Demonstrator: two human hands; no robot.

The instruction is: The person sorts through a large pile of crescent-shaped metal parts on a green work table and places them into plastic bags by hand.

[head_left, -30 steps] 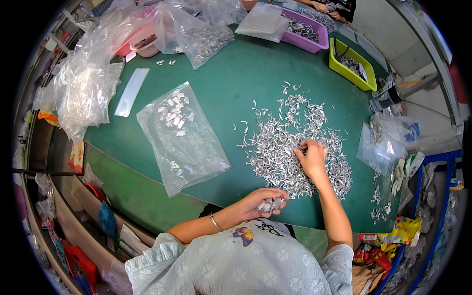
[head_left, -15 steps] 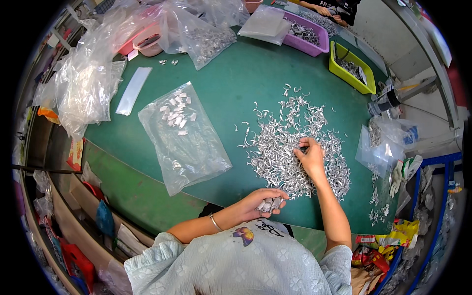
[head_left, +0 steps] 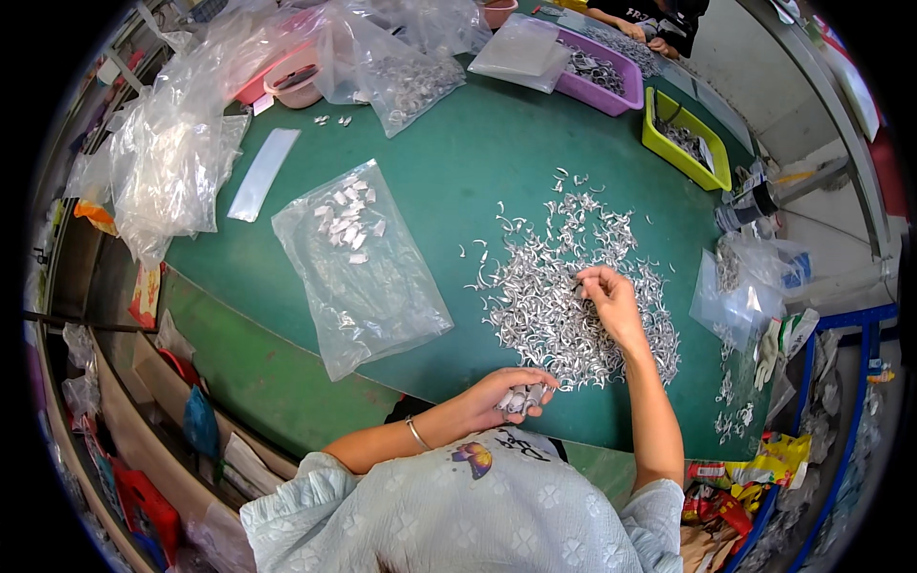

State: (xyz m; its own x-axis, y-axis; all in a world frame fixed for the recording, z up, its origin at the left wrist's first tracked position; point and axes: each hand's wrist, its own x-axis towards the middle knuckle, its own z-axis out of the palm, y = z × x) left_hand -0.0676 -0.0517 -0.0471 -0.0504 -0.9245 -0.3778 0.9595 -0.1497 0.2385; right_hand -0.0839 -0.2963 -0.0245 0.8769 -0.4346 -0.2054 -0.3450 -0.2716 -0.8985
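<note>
A wide pile of small curved silvery metal pieces (head_left: 544, 306) is spread on the green table (head_left: 420, 205). Over its right half, my right hand (head_left: 611, 298) pinches a small dark-grey curved piece (head_left: 578, 284) between thumb and fingers. My left hand (head_left: 511, 392) rests palm up at the table's near edge, its fingers curled round several silvery metal pieces (head_left: 523, 399). Left of the pile lies a clear plastic bag (head_left: 368, 286) with several whitish pieces (head_left: 350, 218) on or inside its upper part; I cannot tell which.
A purple basket (head_left: 597, 100) and a lime-green basket (head_left: 686, 153) of metal parts stand at the far right, near another person's hands (head_left: 645, 38). Crumpled plastic bags (head_left: 172, 153) cover the far left. A flat clear strip (head_left: 264, 175) lies beside them.
My right hand has lifted slightly and drawn its fingers together on a small piece, shifting a little to the right. The left hand stays where it was.
</note>
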